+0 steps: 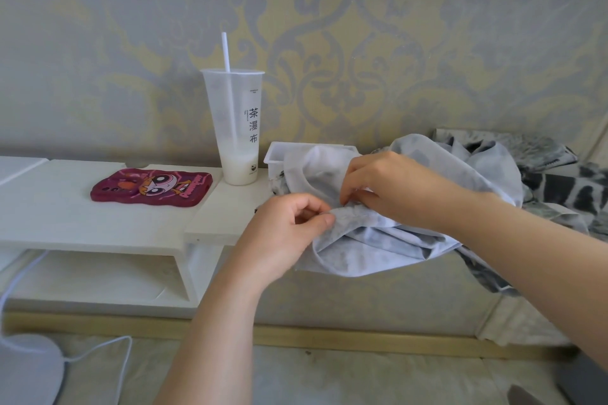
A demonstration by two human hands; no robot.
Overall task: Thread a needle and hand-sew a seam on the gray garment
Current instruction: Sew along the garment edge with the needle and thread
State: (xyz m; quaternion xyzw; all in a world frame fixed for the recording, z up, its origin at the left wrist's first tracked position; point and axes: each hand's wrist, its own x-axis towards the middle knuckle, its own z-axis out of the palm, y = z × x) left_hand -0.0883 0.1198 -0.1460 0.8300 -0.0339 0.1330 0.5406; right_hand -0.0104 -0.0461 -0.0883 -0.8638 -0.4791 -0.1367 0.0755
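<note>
Room: wall [362, 59] w/ gray-and-yellow damask paper fills the upper frame; pale trim along the top edge. Low white surface [65, 217] runs across mid-left, stepped, w/ an open shelf gap under it. Wooden strip along the btm of the wall, lower ctr. White cable [121, 368] loops at lower left beside a pale rounded object [26, 371], only partly in frame.

On the surface: dark-red cartoon phone case [151, 189] lying flat, left of ctr. Just right of it, a tall frosted plastic cup [235, 128] standing upright, black printed characters on its side, white straw [225, 51] sticking out the top; a little milky liquid at the btm, rest empty. Right of the cup, a white plastic box [274, 158], mostly covered by cloth; contents hidden.

Gray garment [378, 240] is bunched at ctr-right, draped over the box and the surface edge. Left hand [286, 227] pinches a fold of it btwn thumb and forefinger. Right hand [394, 191], fingers curled down, pinches the same fold just beside. Needle and thread too small to make out. Black-and-gray patterned cloth [559, 194] lies behind, far right.
</note>
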